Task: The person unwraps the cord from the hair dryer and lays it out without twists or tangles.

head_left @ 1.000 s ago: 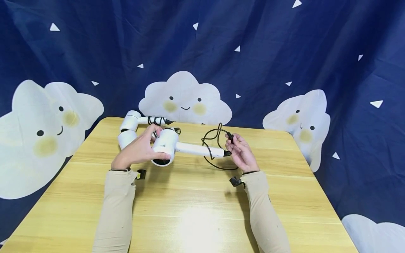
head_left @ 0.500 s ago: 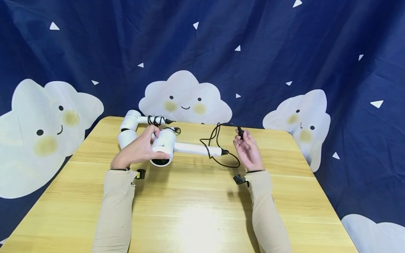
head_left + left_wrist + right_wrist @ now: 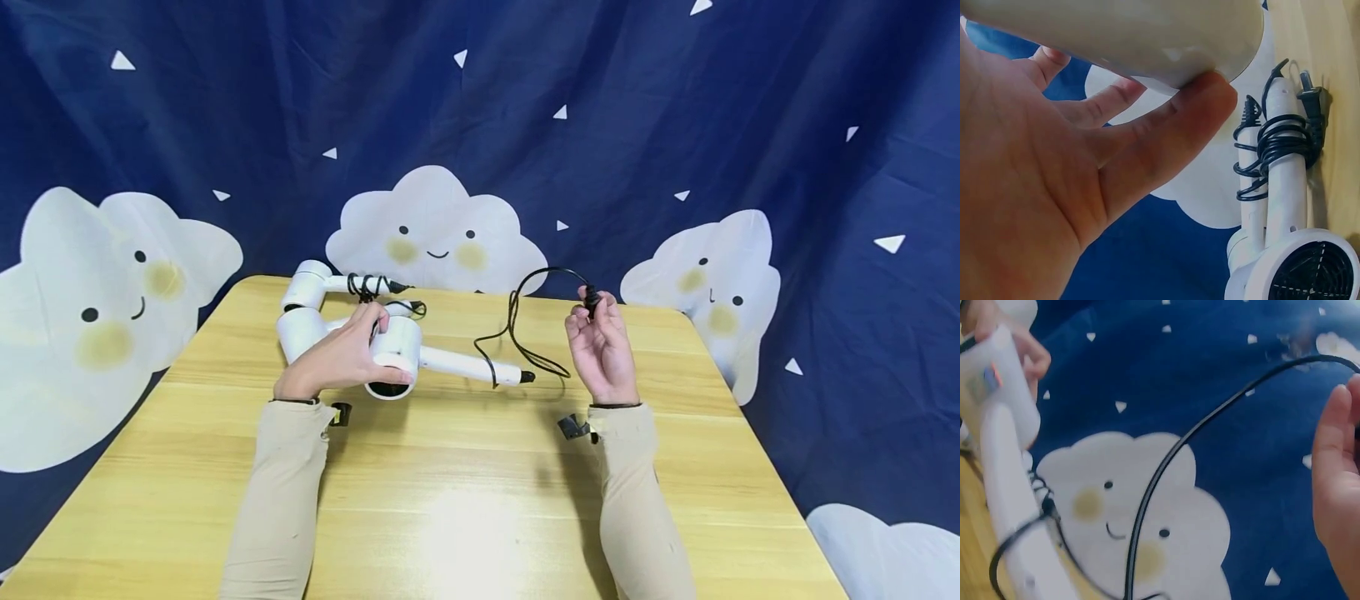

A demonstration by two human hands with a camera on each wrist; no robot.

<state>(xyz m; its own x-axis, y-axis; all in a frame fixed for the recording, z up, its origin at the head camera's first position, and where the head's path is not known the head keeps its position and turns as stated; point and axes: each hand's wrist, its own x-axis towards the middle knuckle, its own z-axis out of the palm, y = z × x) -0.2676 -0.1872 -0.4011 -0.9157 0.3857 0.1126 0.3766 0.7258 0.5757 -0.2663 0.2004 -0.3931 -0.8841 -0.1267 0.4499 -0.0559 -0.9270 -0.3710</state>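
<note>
A white hair dryer (image 3: pixel 465 364) is held by its barrel in my left hand (image 3: pixel 337 354), its handle pointing right. In the left wrist view the thumb and fingers curve around the white barrel (image 3: pixel 1147 31). My right hand (image 3: pixel 603 350) pinches the black plug (image 3: pixel 592 298) at the end of the dryer's cord, raised above the table. From the plug the black cord (image 3: pixel 1166 462) arcs back in a loose loop and crosses the handle near its end. In the right wrist view the plug is mostly cut off at the edge.
Two more white hair dryers lie at the table's back left: one farther back (image 3: pixel 306 286), one nearer (image 3: pixel 300 332), partly behind my left hand. Cords are wound round their handles (image 3: pixel 1285 147). A blue cloud-print curtain (image 3: pixel 480 100) hangs behind the wooden table (image 3: pixel 450 467).
My right hand has moved right and up with the plug, drawing the cord out into a longer, looser loop. The held dryer's handle has tilted slightly, its end lower; my left hand keeps its grip.
</note>
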